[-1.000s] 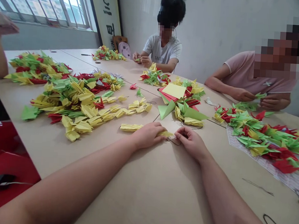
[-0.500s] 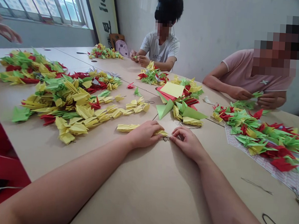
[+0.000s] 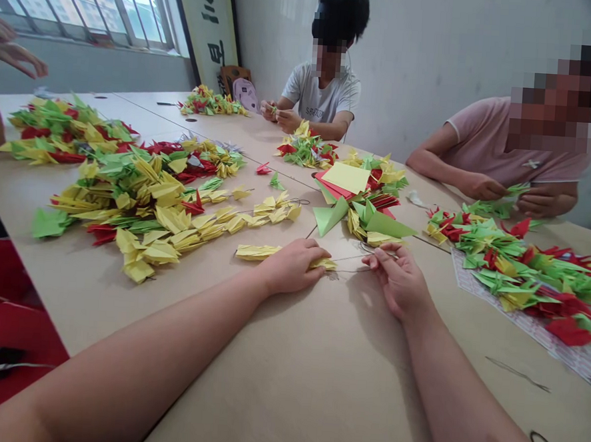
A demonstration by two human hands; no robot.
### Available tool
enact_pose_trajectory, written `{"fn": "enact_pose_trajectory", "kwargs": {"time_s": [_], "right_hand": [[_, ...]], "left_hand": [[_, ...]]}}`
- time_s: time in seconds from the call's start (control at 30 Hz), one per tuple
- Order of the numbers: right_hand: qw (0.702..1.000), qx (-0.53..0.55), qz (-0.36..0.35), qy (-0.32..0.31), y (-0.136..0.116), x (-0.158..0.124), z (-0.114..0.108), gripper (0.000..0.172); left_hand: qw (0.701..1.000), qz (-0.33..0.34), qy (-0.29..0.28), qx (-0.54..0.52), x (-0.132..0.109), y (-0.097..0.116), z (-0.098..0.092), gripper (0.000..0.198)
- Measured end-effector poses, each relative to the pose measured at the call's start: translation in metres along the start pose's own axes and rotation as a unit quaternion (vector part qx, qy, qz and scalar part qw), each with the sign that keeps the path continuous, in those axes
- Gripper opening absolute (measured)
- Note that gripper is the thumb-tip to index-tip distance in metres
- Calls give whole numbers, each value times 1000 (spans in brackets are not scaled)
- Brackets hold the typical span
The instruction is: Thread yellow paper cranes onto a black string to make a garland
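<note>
My left hand (image 3: 293, 266) presses down on a string of yellow folded paper cranes (image 3: 258, 251) lying on the tan table (image 3: 276, 380), its fingers curled over the string's right end. My right hand (image 3: 399, 277) is a little to the right, fingers pinched on a thin thread (image 3: 352, 270) that runs taut from the cranes to it. Just beyond both hands lies a small heap of green, yellow and red folded paper (image 3: 368, 215) with a flat yellow sheet (image 3: 347, 177) on top.
Large heaps of paper cranes (image 3: 141, 198) cover the table's left side, more cranes (image 3: 527, 268) lie on the right. Two people sit across folding paper; another person's hand (image 3: 10, 50) shows at far left. Loose threads (image 3: 516, 371) lie near my right forearm.
My right hand has moved right and away from the left hand, drawing the thread out straight. My left hand has stayed on the yellow cranes.
</note>
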State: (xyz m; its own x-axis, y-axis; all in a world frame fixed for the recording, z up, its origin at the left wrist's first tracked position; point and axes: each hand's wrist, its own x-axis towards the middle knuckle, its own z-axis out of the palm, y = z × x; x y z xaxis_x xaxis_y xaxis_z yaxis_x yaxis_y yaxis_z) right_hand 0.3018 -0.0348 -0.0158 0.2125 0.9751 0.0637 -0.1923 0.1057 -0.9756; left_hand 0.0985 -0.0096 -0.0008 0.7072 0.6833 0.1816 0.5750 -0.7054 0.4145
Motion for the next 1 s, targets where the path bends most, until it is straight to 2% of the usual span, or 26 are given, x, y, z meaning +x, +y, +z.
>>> {"fn": "enact_pose_trajectory", "kwargs": {"time_s": [0.1,0.17,0.33,0.53,0.7,0.83,0.93,1.0], "right_hand": [[995,100,27,18,-4,2,-3,23],[991,127,35,22,-6,2,-5,20],[992,116,47,18,-9,2,-6,16],[988,120,41,91,-9,4,-8,16],[986,113,25,119,-8,5,-7,16],[991,38,-11,129,-5,6,-8,13],[984,-73,-63,150,1,7,-9,13],[973,-140,-88,160,6,8,-10,18]], "left_hand": [[1000,-7,-5,1,0,2,0,31],[1000,-14,-9,6,0,3,-1,29],[1000,-5,-25,13,1,3,-1,35],[996,3,-36,83,0,3,-2,32],[989,-8,-49,143,-3,6,0,32],[989,-7,-19,148,-7,6,-5,40],[990,-34,37,134,-12,-1,-20,54],[988,-73,38,133,-15,-9,-32,59]]}}
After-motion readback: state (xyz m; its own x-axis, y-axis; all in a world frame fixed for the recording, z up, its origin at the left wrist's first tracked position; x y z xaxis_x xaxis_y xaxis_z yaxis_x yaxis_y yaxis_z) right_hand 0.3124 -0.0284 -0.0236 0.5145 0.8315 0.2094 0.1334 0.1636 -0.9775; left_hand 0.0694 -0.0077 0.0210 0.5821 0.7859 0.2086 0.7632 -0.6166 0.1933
